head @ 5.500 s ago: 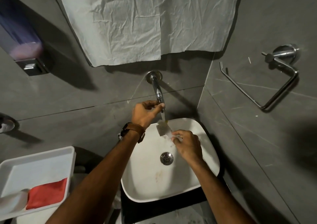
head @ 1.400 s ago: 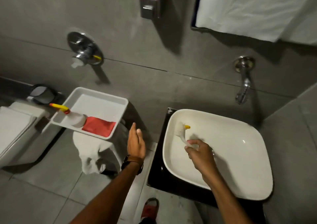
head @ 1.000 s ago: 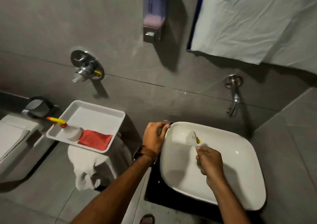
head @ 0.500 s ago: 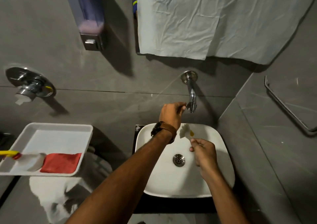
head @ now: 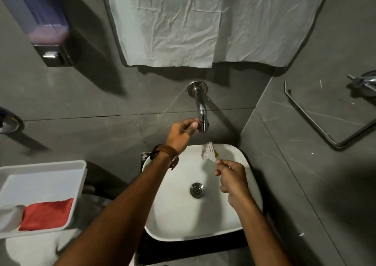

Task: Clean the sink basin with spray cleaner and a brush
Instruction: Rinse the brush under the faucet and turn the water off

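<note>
The white square sink basin [head: 175,221] sits on a black counter, its metal drain [head: 197,190] in the middle. My right hand [head: 232,180] grips a small brush [head: 208,150] with white bristles and a yellow mark, held over the basin's far edge under the chrome wall tap [head: 201,113]. My left hand [head: 181,133] reaches up, and its fingertips pinch the tap's tip. No water stream is visible. The spray cleaner bottle [head: 9,218] lies in the white tray at the far left, mostly cut off.
A white tray [head: 46,166] at the left holds a red cloth [head: 46,213] and rests on a white cloth-covered stand [head: 40,247]. A soap dispenser [head: 44,21] and a white sheet [head: 203,21] hang on the grey wall. A metal towel ring [head: 325,119] is on the right wall.
The view has swung from the tray side back over the sink. My left hand left the basin rim and rose to the tap tip. The brush moved to beneath the tap.
</note>
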Action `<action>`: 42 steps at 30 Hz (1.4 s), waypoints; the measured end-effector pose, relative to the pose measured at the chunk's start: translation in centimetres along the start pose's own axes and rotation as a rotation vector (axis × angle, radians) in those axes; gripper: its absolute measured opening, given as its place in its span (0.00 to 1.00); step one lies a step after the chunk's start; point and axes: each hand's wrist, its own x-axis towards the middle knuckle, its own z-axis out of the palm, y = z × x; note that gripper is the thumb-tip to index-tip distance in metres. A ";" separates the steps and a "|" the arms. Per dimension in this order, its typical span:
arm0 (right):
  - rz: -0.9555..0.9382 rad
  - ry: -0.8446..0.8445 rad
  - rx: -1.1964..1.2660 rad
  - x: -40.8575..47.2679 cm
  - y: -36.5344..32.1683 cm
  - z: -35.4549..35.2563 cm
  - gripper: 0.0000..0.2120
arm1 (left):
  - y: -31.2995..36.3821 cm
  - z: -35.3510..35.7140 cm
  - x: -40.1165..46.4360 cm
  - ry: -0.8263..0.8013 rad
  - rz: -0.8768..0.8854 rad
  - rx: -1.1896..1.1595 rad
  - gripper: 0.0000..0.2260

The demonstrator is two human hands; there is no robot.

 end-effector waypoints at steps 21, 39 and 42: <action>0.055 -0.081 0.049 -0.4 -0.6 0.9 0.05 | 1.4 1.3 -0.3 0.153 0.041 0.229 0.07; -0.114 -0.172 -1.091 -2.6 4.1 -1.6 0.11 | 2.6 1.9 -1.5 0.293 -0.102 0.097 0.17; -0.147 -0.099 -1.038 -3.1 4.4 -1.3 0.11 | 2.0 0.9 -2.1 0.258 -0.054 0.131 0.13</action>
